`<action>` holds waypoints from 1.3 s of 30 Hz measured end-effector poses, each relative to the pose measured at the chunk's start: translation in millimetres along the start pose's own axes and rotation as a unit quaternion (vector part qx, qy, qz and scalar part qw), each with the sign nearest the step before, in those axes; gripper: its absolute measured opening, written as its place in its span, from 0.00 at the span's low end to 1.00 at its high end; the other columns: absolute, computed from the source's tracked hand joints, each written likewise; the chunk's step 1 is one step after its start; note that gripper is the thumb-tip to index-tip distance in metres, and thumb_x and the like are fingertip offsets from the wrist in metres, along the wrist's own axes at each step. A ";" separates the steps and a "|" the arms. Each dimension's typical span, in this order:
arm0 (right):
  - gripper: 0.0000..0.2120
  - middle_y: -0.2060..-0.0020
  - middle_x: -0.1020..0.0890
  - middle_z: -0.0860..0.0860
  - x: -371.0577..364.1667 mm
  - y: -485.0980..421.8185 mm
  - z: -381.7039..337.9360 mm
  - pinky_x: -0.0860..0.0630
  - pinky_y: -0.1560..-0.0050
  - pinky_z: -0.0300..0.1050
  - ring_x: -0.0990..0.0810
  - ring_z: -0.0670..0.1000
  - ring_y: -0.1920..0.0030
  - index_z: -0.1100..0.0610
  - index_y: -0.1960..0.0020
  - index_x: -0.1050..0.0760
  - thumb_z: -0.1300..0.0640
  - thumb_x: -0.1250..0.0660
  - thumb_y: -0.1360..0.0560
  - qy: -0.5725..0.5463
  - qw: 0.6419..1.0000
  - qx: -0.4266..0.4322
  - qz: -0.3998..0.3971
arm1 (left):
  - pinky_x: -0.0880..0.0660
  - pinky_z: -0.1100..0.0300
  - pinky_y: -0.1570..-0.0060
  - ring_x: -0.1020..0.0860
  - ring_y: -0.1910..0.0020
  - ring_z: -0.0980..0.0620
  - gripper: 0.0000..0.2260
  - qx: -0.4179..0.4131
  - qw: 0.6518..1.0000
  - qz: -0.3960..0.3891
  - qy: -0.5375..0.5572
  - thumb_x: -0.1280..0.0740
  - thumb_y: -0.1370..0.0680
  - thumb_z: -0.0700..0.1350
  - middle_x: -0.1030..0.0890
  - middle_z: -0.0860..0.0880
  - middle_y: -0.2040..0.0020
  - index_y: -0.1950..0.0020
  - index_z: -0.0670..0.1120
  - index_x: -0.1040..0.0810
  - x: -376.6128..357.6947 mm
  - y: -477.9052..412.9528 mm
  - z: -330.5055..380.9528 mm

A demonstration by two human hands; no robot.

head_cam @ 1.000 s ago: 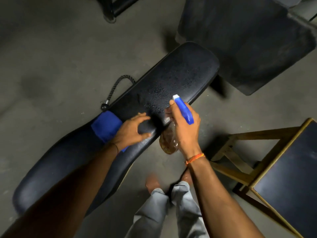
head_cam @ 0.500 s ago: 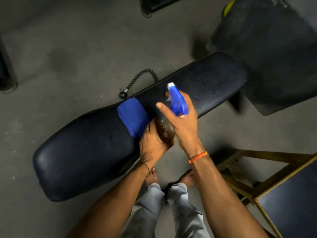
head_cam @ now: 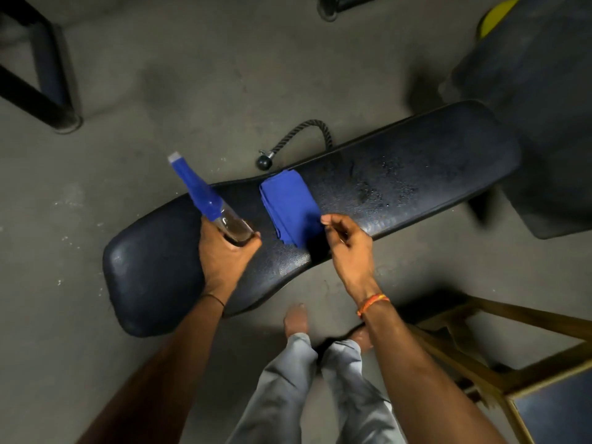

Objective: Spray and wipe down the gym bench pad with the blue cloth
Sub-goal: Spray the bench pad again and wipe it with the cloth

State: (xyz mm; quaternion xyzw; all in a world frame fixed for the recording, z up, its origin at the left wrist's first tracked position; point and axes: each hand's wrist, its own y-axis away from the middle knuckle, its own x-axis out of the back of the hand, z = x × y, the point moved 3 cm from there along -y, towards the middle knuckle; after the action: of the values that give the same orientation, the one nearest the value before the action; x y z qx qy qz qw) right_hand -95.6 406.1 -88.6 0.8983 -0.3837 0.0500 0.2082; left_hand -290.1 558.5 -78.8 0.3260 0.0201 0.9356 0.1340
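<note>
Pad (head_cam: 400,187): it runs from the near left to the far right across the floor, and it carries the cloth (head_cam: 290,208), so I call it the table here. Nearest the person, the left hand (head_cam: 224,254) is over the table's near-left end, its fingers (head_cam: 250,243) clenched round the base of the bottle (head_cam: 208,203), whose blue nozzle points up and away past the far edge. The right hand (head_cam: 349,248) hangs over the near edge at mid-length, fingers loosely curled and holding nothing, their tips just beside the cloth's right side. The cloth lies folded, flat across the middle of the table from near edge to far edge. Beyond it, the right half toward the far-right end shows a scatter of droplets, so the spraying there looks done. The left half looks dry. Judging from this, the wiping has not begun: the cloth must be taken up and the wet part rubbed, and the left end may yet need spray.
</note>
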 end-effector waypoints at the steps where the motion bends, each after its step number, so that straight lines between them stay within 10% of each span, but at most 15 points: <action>1: 0.13 0.48 0.15 0.47 -5.5 -1.5 2.3 0.26 0.42 0.27 0.18 0.37 0.48 0.55 0.42 0.17 0.69 0.35 0.19 0.005 1.000 -0.004 -0.007 | 0.34 0.73 0.31 0.25 0.35 0.56 0.39 -0.003 1.000 0.004 -0.008 0.17 0.36 0.45 0.24 0.52 0.35 0.28 0.43 0.29 3.1 -2.3 -6.7; 8: 0.13 0.48 0.15 0.50 -33.8 -7.5 14.2 0.27 0.43 0.26 0.20 0.29 0.53 0.59 0.42 0.17 0.70 0.34 0.20 0.048 0.998 -0.017 -0.033 | 0.32 0.57 0.24 0.26 0.28 0.52 0.44 0.078 0.997 0.007 0.021 0.20 0.35 0.53 0.26 0.48 0.28 0.23 0.44 0.34 0.8 -4.0 -52.2; 14: 0.12 0.43 0.14 0.52 -47.9 -6.9 19.9 0.23 0.31 0.46 0.16 0.49 0.42 0.56 0.40 0.17 0.66 0.33 0.20 0.075 0.995 -0.031 -0.056 | 0.29 0.49 0.26 0.25 0.30 0.51 0.35 0.084 0.995 0.033 0.044 0.23 0.28 0.52 0.24 0.47 0.30 0.25 0.45 0.31 -16.6 11.6 -54.2; 21: 0.17 0.38 0.16 0.51 -46.5 -17.6 17.3 0.24 0.32 0.48 0.18 0.53 0.38 0.53 0.37 0.17 0.67 0.35 0.21 0.170 0.984 0.011 -0.058 | 0.42 0.45 0.20 0.41 0.19 0.43 0.38 0.053 0.994 0.037 -0.088 0.29 0.22 0.55 0.36 0.41 0.20 0.19 0.41 0.41 -30.4 33.6 -69.0; 30: 0.27 0.16 0.42 0.50 -88.3 -71.2 11.9 0.52 0.17 0.57 0.49 0.56 0.15 0.50 0.17 0.39 0.48 0.46 0.16 0.408 0.874 0.215 -0.152 | 0.45 0.41 0.20 0.45 0.17 0.42 0.26 0.000 0.957 0.004 -0.290 0.43 0.16 0.49 0.41 0.42 0.17 0.19 0.40 0.37 -55.1 95.9 -80.0; 34: 0.29 0.14 0.53 0.48 -90.2 -89.6 34.4 0.53 0.15 0.58 0.56 0.54 0.15 0.49 0.14 0.54 0.44 0.59 0.14 0.511 0.803 0.255 -0.171 | 0.44 0.45 0.19 0.44 0.17 0.45 0.26 -0.109 0.933 -0.080 -0.333 0.42 0.18 0.44 0.41 0.44 0.17 0.19 0.42 0.38 -71.5 89.8 -69.4; 39: 0.28 0.14 0.50 0.50 -51.9 -57.9 49.5 0.50 0.15 0.57 0.53 0.55 0.15 0.51 0.14 0.52 0.48 0.54 0.13 0.535 0.803 0.228 -0.128 | 0.43 0.45 0.20 0.45 0.17 0.45 0.29 -0.149 0.903 -0.132 -0.380 0.42 0.19 0.48 0.42 0.43 0.17 0.18 0.41 0.40 -87.3 61.2 -58.8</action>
State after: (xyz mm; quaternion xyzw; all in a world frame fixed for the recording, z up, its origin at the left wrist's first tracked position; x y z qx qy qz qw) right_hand -94.3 456.2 -165.9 0.7918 -0.0703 0.5813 0.1740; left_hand -275.2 479.5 -170.2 0.6271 -0.1293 0.7069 0.3006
